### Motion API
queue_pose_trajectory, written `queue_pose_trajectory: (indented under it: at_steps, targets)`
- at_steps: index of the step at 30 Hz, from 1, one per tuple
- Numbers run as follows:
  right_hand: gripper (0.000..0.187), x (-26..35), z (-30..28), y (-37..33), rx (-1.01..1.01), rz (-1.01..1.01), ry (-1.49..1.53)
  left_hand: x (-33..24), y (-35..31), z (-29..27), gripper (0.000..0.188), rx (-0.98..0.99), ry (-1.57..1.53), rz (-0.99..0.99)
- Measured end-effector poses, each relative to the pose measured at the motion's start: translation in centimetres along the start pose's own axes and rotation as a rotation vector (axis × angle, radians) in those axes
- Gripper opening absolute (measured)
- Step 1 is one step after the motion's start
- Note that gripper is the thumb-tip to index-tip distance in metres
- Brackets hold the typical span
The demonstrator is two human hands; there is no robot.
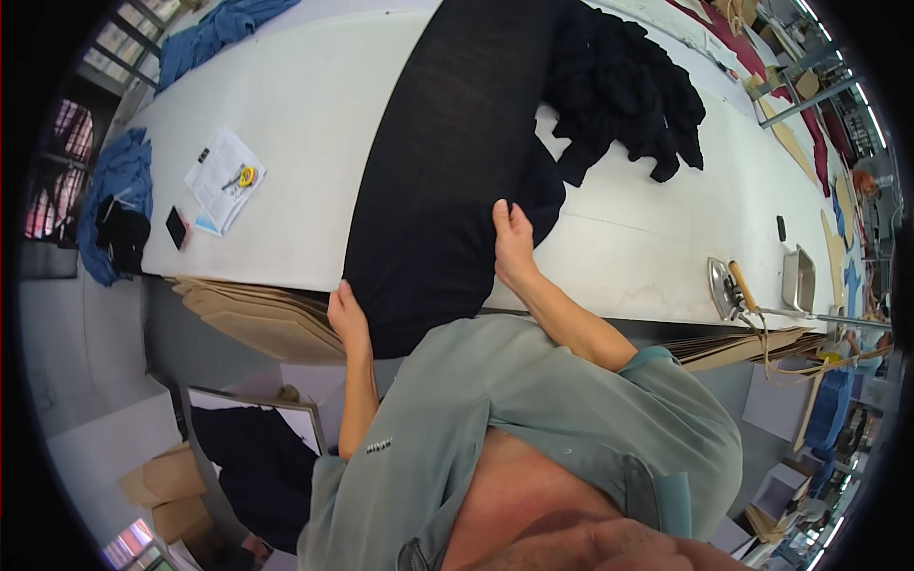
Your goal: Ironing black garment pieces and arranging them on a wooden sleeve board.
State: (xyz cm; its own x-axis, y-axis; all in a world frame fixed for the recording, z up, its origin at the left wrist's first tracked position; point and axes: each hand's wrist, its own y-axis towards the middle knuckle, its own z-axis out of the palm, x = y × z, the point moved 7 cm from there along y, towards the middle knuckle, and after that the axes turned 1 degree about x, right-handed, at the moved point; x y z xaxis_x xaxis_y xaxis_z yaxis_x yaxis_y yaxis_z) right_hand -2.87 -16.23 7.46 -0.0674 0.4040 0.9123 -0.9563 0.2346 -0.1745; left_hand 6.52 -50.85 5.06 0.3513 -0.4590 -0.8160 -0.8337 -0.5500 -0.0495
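A long dark, nearly black fabric (438, 171) stretches from the far edge of the white table toward me and hangs over the near edge by my body. My left hand (349, 316) grips its left edge at the table's front, fingers closed on the cloth. Farther in and to the right, my right hand (514, 249) pinches the fabric's right side, where a fold bulges out beyond the fingers. A crumpled heap of the same dark cloth (628, 90) lies at the far right of the strip.
On the white table (295, 143) lie papers (227, 181) with a yellow tape measure, and a phone (176, 227). Blue garments (119, 190) sit at the left. At right are an iron (725, 288) and a metal tray (799, 279). Brown paper patterns (257, 319) hang below the front edge.
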Motion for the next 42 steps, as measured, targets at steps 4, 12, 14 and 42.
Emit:
queue_pose_trajectory:
  at_steps: [4,12,14,42]
  targets:
    - [0.028,0.0,10.2,-1.5,0.207,0.030,0.208,-4.9,6.1,-11.9,0.032,-0.189,0.086,0.263]
    - [0.023,3.5,12.0,-3.7,0.625,0.318,0.431,-19.0,19.0,-24.3,0.029,0.125,0.325,0.675]
    - [0.043,7.6,5.2,-2.8,0.291,0.165,0.744,-19.3,19.8,-16.2,0.028,0.263,0.383,0.673]
    - [0.050,27.0,-62.3,-6.1,-0.648,0.378,-2.177,-10.3,9.7,22.1,0.044,0.837,0.628,0.336]
